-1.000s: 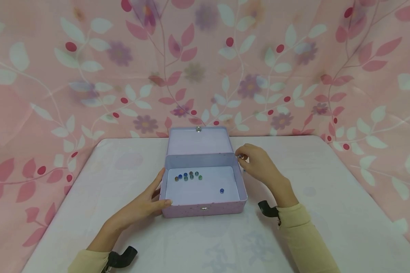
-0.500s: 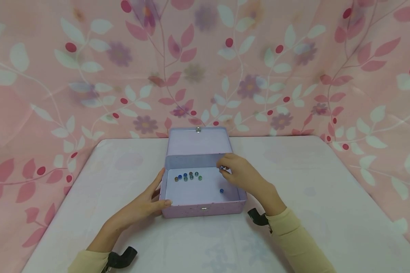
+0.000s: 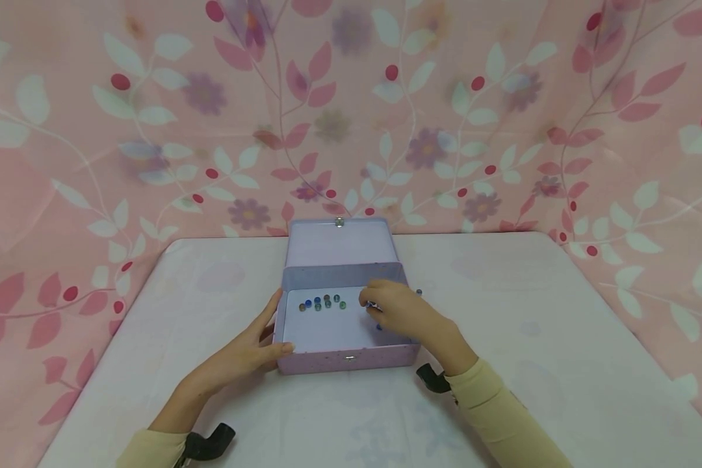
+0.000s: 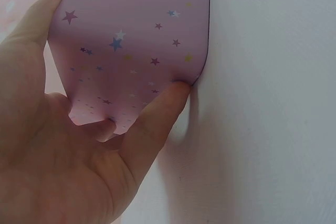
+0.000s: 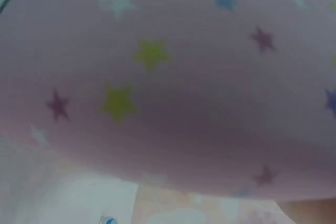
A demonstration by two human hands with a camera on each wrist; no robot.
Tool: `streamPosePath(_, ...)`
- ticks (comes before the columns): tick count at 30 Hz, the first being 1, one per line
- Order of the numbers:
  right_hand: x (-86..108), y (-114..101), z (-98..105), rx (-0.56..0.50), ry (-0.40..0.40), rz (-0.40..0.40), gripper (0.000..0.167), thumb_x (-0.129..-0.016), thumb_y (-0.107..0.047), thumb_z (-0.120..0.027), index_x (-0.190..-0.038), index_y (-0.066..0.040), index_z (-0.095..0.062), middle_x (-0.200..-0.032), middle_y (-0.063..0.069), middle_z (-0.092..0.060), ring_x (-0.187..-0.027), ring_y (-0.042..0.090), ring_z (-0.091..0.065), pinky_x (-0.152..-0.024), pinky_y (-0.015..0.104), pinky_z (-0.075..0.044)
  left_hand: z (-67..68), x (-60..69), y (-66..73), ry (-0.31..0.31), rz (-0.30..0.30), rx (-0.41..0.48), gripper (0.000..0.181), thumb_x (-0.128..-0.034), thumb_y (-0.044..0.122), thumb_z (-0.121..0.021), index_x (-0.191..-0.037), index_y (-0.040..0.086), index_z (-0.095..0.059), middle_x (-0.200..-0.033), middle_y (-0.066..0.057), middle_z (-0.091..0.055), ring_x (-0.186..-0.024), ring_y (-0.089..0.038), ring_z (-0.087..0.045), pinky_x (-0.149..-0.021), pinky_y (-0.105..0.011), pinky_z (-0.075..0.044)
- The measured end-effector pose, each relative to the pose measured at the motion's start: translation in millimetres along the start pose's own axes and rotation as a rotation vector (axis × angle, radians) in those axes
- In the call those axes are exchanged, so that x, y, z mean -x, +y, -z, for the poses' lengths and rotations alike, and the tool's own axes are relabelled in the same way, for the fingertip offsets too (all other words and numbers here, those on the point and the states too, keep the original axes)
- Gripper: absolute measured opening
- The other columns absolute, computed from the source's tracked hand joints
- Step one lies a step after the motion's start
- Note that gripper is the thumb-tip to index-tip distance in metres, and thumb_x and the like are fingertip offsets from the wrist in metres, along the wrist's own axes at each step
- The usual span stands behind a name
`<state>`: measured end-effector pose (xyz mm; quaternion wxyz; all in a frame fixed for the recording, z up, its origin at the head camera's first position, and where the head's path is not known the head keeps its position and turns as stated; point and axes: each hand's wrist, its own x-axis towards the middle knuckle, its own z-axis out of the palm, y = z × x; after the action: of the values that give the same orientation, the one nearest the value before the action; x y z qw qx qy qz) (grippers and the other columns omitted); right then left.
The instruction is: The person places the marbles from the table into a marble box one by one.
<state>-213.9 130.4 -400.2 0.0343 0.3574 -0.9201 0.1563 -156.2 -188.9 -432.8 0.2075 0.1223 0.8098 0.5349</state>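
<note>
A pale purple tin box stands on the table with its lid raised at the back. My left hand holds its left side, thumb at the front corner; the left wrist view shows that hand against the star-printed wall. Inside, several small glass marbles lie grouped at the back left. Over the right half of the box, my right hand pinches a bluish marble in its fingertips. Just below that hand, a blue marble is partly covered.
Outside the box, a marble rests on the table near its right wall; the right wrist view catches a marble at its lower edge. A white cloth covers the table. Behind hangs a pink floral curtain.
My right hand has come from beyond the box's right wall, leftward and down into the box, carrying the marble. The left hand and the box have stayed put.
</note>
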Motion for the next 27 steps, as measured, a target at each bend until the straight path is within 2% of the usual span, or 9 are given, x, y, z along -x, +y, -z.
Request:
streamPosePath(8,-0.7,-3.8,-10.5,0.073,-0.086,-0.036,0.011,-0.089,-0.005,-0.07,-0.097,-0.012,-0.074,-0.091,-0.002,-0.067,-0.086,0.011,-0.064,-0.079,0.028,-0.056,-0.3,-1.1,-2.2,0.004,0.006,-0.007,0.098,-0.0927,0.036,-0.068,-0.154,0.053,0.007,-0.168,0.005,0.013,-0.153,-0.047,-0.009,-0.112,-0.069,-0.028)
streamPosePath(12,-1.1,-4.0,-14.2,0.116,-0.112,-0.052,0.008,-0.09,-0.008,-0.07,-0.093,-0.013,-0.075,-0.086,-0.004,-0.067,-0.078,0.008,-0.06,-0.076,0.028,-0.055,0.4,-1.9,-2.7,0.005,0.003,-0.006,0.099,-0.0925,0.036,-0.068,-0.154,0.052,0.007,-0.168,0.005,0.013,-0.153,-0.048,-0.009,-0.113,-0.071,-0.023)
streamPosePath(19,0.1,-3.9,-20.5,0.228,-0.102,-0.06,0.014,-0.091,-0.009,-0.068,-0.08,-0.015,-0.073,-0.07,-0.006,-0.06,-0.062,0.008,-0.046,-0.06,0.026,-0.045,0.5,-2.4,-1.6,0.008,0.004,-0.008,0.098,-0.0925,0.036,-0.068,-0.153,0.053,0.007,-0.168,0.004,0.012,-0.152,-0.048,-0.009,-0.114,-0.072,-0.021)
streamPosePath(21,0.1,-4.4,-21.0,0.248,-0.11,-0.073,0.014,-0.091,-0.009,-0.068,-0.079,-0.016,-0.072,-0.069,-0.006,-0.06,-0.061,0.008,-0.046,-0.06,0.025,-0.044,0.5,-2.7,-2.0,0.009,0.002,-0.01,0.098,-0.0926,0.035,-0.068,-0.154,0.053,0.007,-0.168,0.004,0.013,-0.152,-0.048,-0.009,-0.114,-0.072,-0.018)
streamPosePath(27,-0.4,-5.3,-21.7,0.271,-0.132,-0.107,0.013,-0.091,-0.01,-0.069,-0.079,-0.016,-0.072,-0.069,-0.007,-0.06,-0.061,0.008,-0.045,-0.059,0.025,-0.043,0.5,-2.7,-2.9,0.008,-0.004,-0.012,0.099,-0.0923,0.037,-0.068,-0.155,0.051,0.008,-0.168,0.005,0.014,-0.152,-0.048,-0.008,-0.113,-0.072,-0.021)
